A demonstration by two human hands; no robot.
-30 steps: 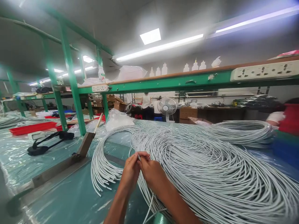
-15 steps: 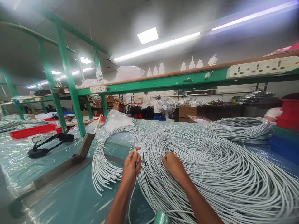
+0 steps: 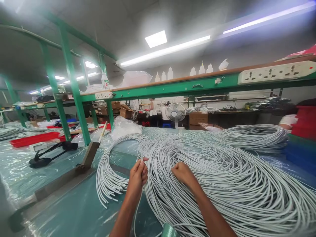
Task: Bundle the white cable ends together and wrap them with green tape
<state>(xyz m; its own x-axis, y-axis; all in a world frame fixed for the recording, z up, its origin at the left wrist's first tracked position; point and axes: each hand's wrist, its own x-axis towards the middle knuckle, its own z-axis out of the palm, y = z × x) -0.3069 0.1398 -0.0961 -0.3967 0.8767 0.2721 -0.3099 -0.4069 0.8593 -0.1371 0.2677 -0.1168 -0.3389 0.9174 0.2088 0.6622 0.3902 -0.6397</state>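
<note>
My left hand [image 3: 138, 174] is closed around a thin whitish-grey cable [image 3: 136, 210], which hangs below the fist and curves toward the front of the table. To its right lies a big loose heap of grey cables [image 3: 237, 184] in wide loops. My right hand [image 3: 182, 172] is closed in a fist over the left part of this heap. Its fingertips are turned away, so whatever they grip is hidden. Left of my left hand, a smaller curved bundle of cables [image 3: 103, 174] has its cut ends fanned out. A green roll [image 3: 170, 230] shows at the bottom edge, beside the heap.
A metal cutter with a lever arm [image 3: 90, 154] stands on the left of the film-covered table [image 3: 81, 210]. Behind it lie a black strap [image 3: 45, 161] and a red tray [image 3: 34, 140]. Another cable coil [image 3: 254, 136] sits at the back right. A green-edged shelf [image 3: 158, 89] crosses above.
My left hand has shifted very slightly left with the cable. The right hand stays almost in place. In the background, a person has moved an arm.
</note>
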